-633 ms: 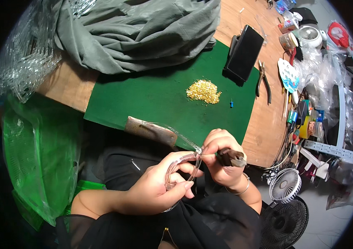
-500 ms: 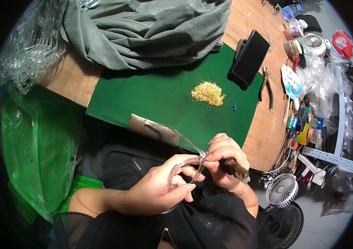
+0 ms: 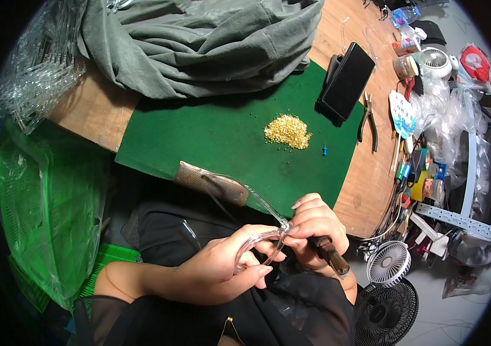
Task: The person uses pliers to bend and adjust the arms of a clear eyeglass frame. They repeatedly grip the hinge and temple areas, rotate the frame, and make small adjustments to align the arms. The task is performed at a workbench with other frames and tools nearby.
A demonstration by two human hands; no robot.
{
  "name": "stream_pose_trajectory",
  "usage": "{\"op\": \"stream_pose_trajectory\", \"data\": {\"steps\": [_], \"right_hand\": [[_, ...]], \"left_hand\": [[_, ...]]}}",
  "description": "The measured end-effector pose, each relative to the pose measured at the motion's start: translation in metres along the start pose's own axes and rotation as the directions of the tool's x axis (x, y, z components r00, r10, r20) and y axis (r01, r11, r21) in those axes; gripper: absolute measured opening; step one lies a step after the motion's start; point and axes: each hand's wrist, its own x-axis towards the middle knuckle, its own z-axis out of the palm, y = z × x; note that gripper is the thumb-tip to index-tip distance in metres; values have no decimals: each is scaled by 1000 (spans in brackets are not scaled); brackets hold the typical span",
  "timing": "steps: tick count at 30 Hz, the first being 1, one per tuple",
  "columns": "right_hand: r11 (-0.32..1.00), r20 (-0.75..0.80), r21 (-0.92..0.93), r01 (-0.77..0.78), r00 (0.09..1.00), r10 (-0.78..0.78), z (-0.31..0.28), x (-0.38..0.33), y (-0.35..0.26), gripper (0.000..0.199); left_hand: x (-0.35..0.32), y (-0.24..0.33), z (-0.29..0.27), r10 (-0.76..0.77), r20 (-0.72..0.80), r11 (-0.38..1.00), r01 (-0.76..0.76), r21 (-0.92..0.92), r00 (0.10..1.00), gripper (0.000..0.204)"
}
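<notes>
A clear plastic glasses frame is held between my hands, low in front of the table edge. My left hand is closed around its rounded rim part. At the frame's joint, the fingertips of my right hand pinch together. That same hand grips a tool with a dark brown handle, whose working end is hidden by my fingers. One thin clear arm of the frame stretches toward a patterned tan pad at the table's edge. Beyond lies a pile of small gold-coloured metal pieces on a green mat.
A blue push pin, a black phone and pliers lie right of the pile. Grey cloth covers the back, beside stacked clear plastic pieces. Fans stand at lower right, a green plastic-covered crate at left.
The tool in my right hand has turned, its handle end now pointing more toward me and lower. My hands and the frame keep nearly the same place; the view has shifted slightly.
</notes>
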Motion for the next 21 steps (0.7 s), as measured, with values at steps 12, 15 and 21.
{"op": "stream_pose_trajectory", "data": {"steps": [12, 15, 21], "right_hand": [[988, 30, -133, 73, 997, -70, -3, 0, -10, 21], [981, 39, -163, 106, 994, -101, -2, -1, -9, 21], [999, -31, -30, 35, 999, -36, 6, 0, -9, 21]], "left_hand": [[-4, 7, -4, -46, 77, 995, 53, -90, 996, 51], [-4, 10, -5, -84, 83, 970, 100, -220, 993, 51], [-8, 9, -5, -78, 97, 963, 100, -250, 992, 54]]}}
